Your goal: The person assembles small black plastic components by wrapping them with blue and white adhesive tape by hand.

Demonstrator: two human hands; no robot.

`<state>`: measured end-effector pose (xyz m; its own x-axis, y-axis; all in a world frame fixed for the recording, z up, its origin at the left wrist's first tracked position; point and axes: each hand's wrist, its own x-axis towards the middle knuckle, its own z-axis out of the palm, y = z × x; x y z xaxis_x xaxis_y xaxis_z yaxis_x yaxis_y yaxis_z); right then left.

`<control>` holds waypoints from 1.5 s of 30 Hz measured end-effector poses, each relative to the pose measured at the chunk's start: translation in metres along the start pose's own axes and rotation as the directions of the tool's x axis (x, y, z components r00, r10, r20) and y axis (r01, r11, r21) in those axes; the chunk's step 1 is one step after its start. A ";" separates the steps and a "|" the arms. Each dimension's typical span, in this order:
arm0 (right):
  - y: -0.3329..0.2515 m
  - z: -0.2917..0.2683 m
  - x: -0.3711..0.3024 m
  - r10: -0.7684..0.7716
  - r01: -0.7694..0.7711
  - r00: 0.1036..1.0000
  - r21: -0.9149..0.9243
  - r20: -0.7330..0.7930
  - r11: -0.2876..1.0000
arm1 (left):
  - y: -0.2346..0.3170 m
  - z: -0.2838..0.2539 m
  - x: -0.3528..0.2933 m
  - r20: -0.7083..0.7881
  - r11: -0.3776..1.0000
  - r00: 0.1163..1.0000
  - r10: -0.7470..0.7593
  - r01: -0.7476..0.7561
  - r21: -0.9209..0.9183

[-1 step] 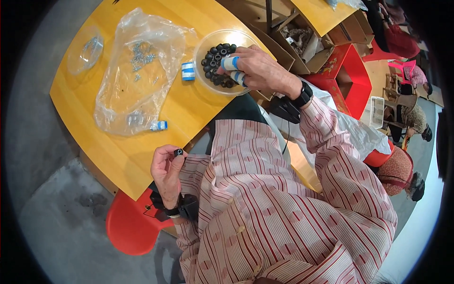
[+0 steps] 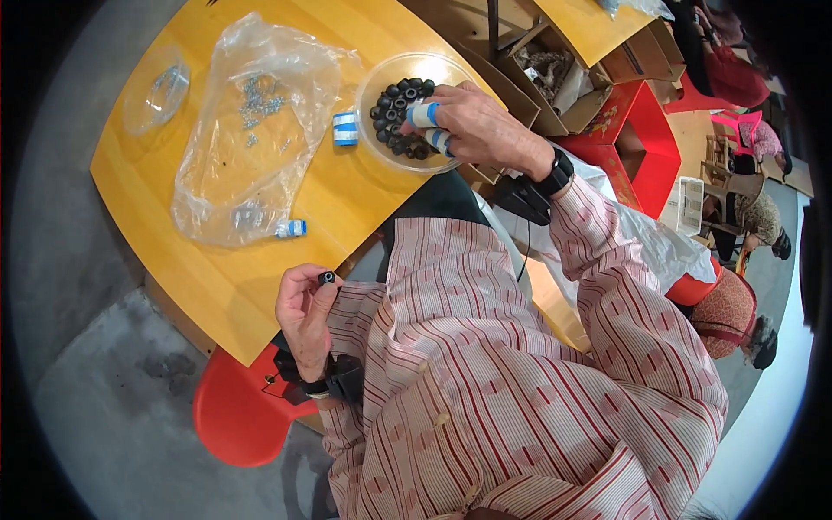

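On my yellow table (image 2: 227,286) I have a clear plastic bag (image 2: 234,169), a round clear dish (image 2: 139,117), blue-and-white rolls (image 2: 345,130) and a translucent tub (image 2: 367,149).

I'm getting a bright picture, with the table (image 2: 247,308) well lit and the floor (image 2: 78,407) dimmer. White glare sits on the far side of the bowl (image 2: 425,66); fine highlights streak the plastic bag (image 2: 303,74). My fisheye lens bends the table's edges, and black swallows the corners.
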<state>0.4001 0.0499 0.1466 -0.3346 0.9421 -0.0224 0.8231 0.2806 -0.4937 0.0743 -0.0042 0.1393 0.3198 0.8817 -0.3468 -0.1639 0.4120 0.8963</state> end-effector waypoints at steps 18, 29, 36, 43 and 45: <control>-0.009 0.005 0.013 -0.029 0.065 0.996 -0.486 0.081 0.872 | -0.007 -0.010 -0.004 -0.003 0.999 1.000 0.028 -0.028 -0.040; -0.002 0.021 0.020 -0.084 0.095 0.996 -0.464 0.043 0.881 | 0.000 -0.001 -0.011 -0.046 0.994 0.996 0.078 -0.081 -0.067; 0.016 0.019 0.023 0.070 -0.070 0.998 -0.162 -0.008 0.984 | 0.014 0.013 -0.018 0.085 0.962 0.982 0.170 -0.147 -0.230; -0.003 -0.001 0.012 0.153 -0.155 0.979 -0.008 -0.137 0.988 | 0.009 0.022 -0.034 0.128 0.940 0.958 0.258 -0.219 -0.261; -0.025 -0.007 0.008 0.225 -0.213 0.967 0.105 -0.119 0.971 | 0.007 0.021 -0.034 0.141 0.929 0.952 0.271 -0.221 -0.296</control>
<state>0.3794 0.0518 0.1646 -0.0839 0.9960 -0.0298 0.8229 0.0524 -0.5657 0.0822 -0.0360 0.1631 0.3916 0.9189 -0.0479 -0.4991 0.2559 0.8279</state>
